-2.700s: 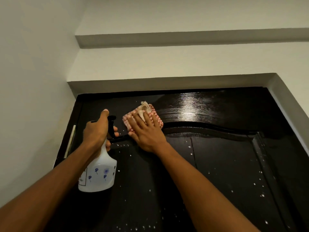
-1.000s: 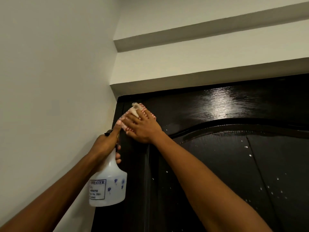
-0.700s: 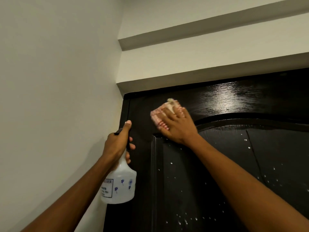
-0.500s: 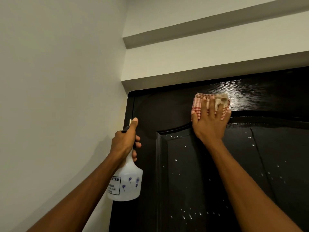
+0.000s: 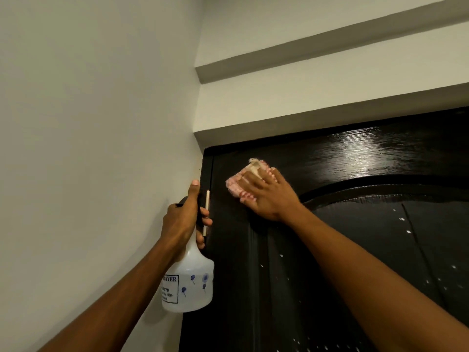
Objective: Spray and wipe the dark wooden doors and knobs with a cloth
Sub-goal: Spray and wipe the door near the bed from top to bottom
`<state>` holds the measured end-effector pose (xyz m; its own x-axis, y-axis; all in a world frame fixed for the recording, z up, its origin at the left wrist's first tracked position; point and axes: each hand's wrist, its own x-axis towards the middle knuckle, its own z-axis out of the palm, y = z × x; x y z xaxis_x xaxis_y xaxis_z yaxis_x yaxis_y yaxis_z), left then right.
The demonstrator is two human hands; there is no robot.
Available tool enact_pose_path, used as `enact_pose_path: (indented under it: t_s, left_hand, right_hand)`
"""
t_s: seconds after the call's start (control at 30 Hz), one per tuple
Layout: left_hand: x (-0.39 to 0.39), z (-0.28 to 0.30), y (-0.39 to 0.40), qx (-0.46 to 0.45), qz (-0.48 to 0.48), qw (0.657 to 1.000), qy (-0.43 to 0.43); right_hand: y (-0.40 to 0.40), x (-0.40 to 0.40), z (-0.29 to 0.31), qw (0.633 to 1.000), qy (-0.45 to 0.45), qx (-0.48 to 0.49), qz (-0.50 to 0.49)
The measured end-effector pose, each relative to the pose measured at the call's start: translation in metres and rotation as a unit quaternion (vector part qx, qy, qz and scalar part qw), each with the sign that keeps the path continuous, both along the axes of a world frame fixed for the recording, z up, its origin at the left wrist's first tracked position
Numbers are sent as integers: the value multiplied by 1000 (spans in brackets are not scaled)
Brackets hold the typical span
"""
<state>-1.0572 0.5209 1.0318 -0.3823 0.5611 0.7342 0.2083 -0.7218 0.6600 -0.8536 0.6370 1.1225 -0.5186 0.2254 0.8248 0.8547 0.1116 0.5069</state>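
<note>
Cloth (image 5: 243, 180) back left, diag. upper-right.

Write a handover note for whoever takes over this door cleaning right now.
Left hand grips the neck of the spray bottle, held at the door's left edge.
Right hand presses the checked cloth flat against the door, near its top left corner.
Done: the top rail looks wiped and glossy.
Left: white spray droplets dot the panel below; wipe them. No knob is in view.
</note>
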Motion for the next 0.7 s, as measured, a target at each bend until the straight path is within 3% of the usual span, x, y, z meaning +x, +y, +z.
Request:
enact_pose_path:
  t_s: [0.1,0.17,0.3,0.47,0.6,0.7]
  left_hand:
    - [-6,9,-4,19,-4,1000,6]
    - [-10,14,-5,25,-1,1000,11]
    - [-20,22,-3,34,8,999,11]
    - [-26,26,6,43,24,999,4]
    - [-21,24,11,38,17,999,0]
    - [-19,23,9,33,3,999,-2]
  right_hand:
    - [-5,-8,46,988,153,6,27]
    - [-2,-26,69,983,182,-3,27]
    - [11,-76,87,990,136,9,29]
    - [18,-118,71,999,-7,6,42]
    - [20,-93,61,995,-88,6,50]
    - [10,-52,53,997,-61,10,47]
